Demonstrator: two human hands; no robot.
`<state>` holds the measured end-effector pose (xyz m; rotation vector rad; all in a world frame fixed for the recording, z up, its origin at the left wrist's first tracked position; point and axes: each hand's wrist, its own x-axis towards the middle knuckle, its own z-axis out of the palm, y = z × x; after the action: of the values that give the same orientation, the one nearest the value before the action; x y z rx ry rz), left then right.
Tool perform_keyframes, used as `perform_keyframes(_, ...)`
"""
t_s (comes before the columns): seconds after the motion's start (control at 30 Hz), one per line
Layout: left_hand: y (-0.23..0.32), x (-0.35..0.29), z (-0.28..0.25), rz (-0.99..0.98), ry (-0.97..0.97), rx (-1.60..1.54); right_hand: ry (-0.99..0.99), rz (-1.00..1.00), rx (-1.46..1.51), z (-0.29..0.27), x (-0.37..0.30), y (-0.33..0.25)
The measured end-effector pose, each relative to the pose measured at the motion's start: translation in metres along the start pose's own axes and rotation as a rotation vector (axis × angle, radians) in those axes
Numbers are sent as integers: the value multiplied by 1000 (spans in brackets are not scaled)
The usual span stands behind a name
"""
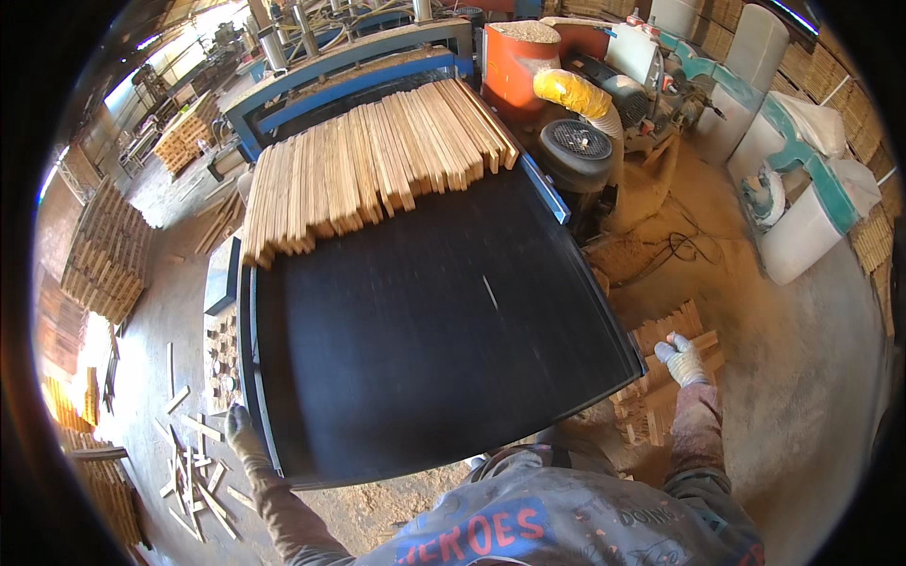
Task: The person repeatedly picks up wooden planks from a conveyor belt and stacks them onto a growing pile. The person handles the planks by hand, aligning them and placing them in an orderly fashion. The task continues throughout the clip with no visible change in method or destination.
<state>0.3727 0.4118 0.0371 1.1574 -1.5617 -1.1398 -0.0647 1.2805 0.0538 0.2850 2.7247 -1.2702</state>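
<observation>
A row of narrow wooden slats (pixel 377 156) lies side by side across the far part of a black conveyor belt (pixel 425 321). My left hand (pixel 242 429), in a pale work glove, is at the belt's near left edge, just below a control panel (pixel 223 354) with several dark knobs. Its fingers point forward and look stretched, with nothing seen in them. Off the belt's near right corner, my gloved right hand (pixel 681 360) hovers above a pile of slats (pixel 661 396). Its fingers are loosely bent and apart, with no slat visible in them.
Beyond the slats stands the blue machine frame (pixel 359 80). An orange drum (pixel 519 66), a yellow hose (pixel 573 94) and a motor (pixel 576 141) are at the right. Loose slats (pixel 195 486) litter the left floor, near stacked wood (pixel 106 250). Sawdust (pixel 661 226) covers the right floor.
</observation>
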Motion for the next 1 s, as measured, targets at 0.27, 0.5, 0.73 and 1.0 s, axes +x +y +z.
perform_keyframes(0.27, 102, -183, 72, 183, -18, 138, -113, -177, -76, 7, 114, -32)
perform_keyframes(0.5, 213, -380, 133, 342, -120, 410, -302, -724, 285, 73, 146, -155)
perform_keyframes(0.73, 193, -597, 121, -323, -434, 531, -991, -1036, 204, 196, 5, -277)
perform_keyframes(1.0, 155, -803, 25, -746, 174, 653, -1799, -1348, 181, 270, -263, -271)
